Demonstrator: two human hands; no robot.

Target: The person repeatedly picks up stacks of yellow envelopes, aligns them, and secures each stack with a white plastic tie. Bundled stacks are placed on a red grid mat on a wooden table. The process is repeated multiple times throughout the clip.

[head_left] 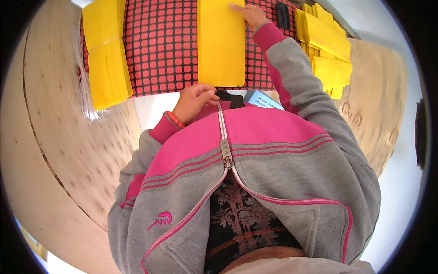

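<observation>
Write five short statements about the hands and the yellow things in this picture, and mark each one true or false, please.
1. The right hand touches the middle yellow piece. True.
2. The red bracelet is on the right wrist. False: it is on the left wrist.
3. A yellow bundle lies to the left of the middle piece. True.
4. The cover under the middle piece is plain blue. False: it is patterned in red and black.
5. The left hand lies on the left bundle. False: it is near the middle piece's lower edge.
</observation>
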